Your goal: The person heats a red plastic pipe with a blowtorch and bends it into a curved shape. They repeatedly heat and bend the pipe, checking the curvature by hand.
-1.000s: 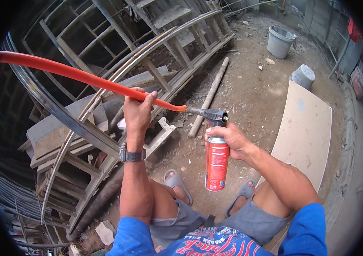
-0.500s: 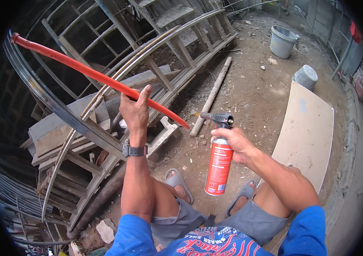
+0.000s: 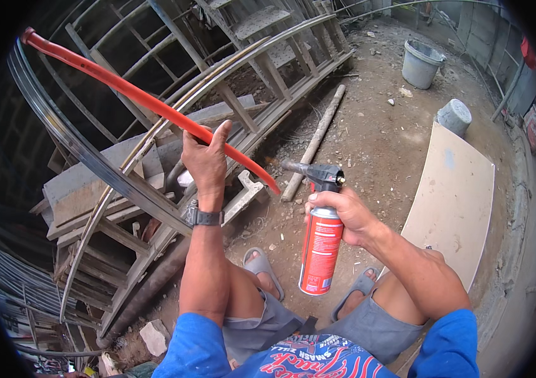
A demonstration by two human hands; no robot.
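The left hand (image 3: 208, 157) wraps its fingers around a red pipe (image 3: 135, 97) slanting up-left over the metal frames (image 3: 173, 132). The right hand (image 3: 343, 214) grips a red torch can (image 3: 319, 258) upright, its nozzle beside the pipe's lower end.

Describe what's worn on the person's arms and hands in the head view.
Both hands, the left hand and the right hand, are bare: no gloves. The left wrist carries a dark wristwatch with a dark strap. Blue sleeves end near the elbows on both sides, leaving the forearms uncovered. No rings or bands are visible on the right wrist.
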